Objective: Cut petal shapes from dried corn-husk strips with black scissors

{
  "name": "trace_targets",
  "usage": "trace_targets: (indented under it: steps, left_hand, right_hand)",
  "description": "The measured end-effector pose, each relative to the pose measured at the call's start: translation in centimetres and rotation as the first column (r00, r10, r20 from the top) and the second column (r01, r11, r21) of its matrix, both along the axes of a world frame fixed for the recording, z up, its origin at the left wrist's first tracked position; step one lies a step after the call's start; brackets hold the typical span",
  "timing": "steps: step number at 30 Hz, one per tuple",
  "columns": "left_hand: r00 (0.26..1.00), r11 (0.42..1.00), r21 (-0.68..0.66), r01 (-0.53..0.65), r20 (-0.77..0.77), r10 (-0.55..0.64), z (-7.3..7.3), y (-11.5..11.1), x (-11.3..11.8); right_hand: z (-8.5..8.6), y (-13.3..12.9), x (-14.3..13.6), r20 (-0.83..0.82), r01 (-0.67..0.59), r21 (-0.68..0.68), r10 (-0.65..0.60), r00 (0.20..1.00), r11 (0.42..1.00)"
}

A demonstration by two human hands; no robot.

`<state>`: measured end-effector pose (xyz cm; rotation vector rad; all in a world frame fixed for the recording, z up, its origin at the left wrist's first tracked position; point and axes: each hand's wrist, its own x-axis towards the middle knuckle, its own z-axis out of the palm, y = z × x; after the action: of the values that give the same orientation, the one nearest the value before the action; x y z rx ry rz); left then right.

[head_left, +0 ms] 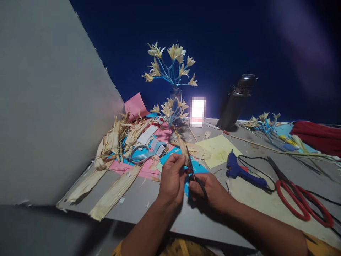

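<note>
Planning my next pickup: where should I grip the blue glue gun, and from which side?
The blue glue gun is probably best taken by its handle, from the right: the handle extends that way, while the nozzle points toward the wall.

Yellow sleeves [319,246] with dark markings, bare forearms [153,220]

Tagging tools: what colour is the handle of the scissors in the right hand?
Black. The scissors handle shows best in the head view.
</note>
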<state>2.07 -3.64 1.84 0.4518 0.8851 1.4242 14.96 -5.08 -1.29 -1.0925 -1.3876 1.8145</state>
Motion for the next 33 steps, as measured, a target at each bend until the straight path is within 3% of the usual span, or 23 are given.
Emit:
trace_targets:
  steps: [6,15,24,33]
  left_hand:
    - [0.999,0.999,0.014,0.031,-0.02,-0.031,-0.3,0.0,-0.4]
    - [0.997,0.997,0.012,0.073,-0.031,-0.072,0.0,0.0,-0.8]
    - [0.994,0.995,0.032,0.094,-0.053,-0.093,0.1,-0.1,-1.0]
    - [0.987,0.993,0.029,0.117,-0.114,-0.113,0.2,-0.1,-1.7]
  right_hand:
    - [-0.1,0.1,0.1,0.06,0.017,0.001,-0.017,0.998,1.0]
    - [0.2,-0.2,0.2,-0.007,-0.038,-0.088,0.037,0.999,0.995]
    - [-0.1,0.0,0.3,-0.039,-0.035,-0.046,0.033,0.999,0.998]
    - [0.3,0.0,0.4,0.029,-0.019,-0.039,0.02,0.999,0.999]
